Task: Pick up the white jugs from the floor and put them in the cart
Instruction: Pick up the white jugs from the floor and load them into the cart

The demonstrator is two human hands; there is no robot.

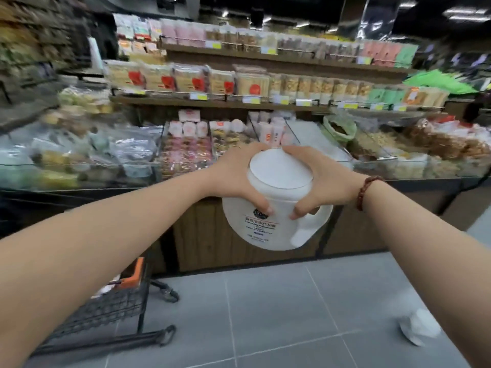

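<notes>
A white jug (268, 224) with a wide white cap, a printed label and a side handle hangs in the air at the middle of the view. My left hand (236, 176) grips its neck from the left and my right hand (326, 179) grips it from the right, just above the handle. A black wire cart (111, 312) with an orange handle stands on the floor at the lower left, partly hidden behind my left forearm. Another white jug (419, 325), blurred, lies on the grey tile floor at the lower right.
A wooden store counter (207, 235) with glass bins of packaged snacks runs across the view behind the held jug. Shelves of packets (239, 81) rise above it. Grey floor tiles (279, 314) stretch between the cart and the fallen jug.
</notes>
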